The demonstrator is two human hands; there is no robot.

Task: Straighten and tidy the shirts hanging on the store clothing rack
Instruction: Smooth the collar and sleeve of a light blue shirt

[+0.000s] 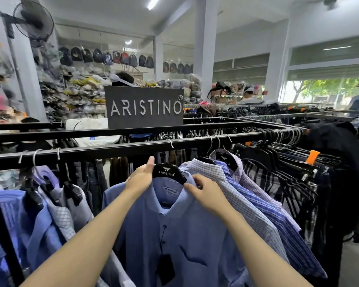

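A plain blue shirt (174, 235) hangs facing me on a black hanger (167, 171) from the black rack rail (104, 151). My left hand (140, 176) grips the hanger's left shoulder and the collar there. My right hand (205, 190) pinches the right side of the collar. A black price tag (165, 269) dangles on the shirt's front. Checked and striped shirts (247, 195) hang tightly packed just to the right. Several blue and lilac shirts (39, 214) hang on the left, apart from the middle one.
A dark brand sign (144, 107) stands on the rack's back rail. Empty black hangers (282, 162) and dark clothes crowd the right end. Trousers (95, 175) hang behind the rail. More racks, packed goods, backpacks and other people fill the shop beyond.
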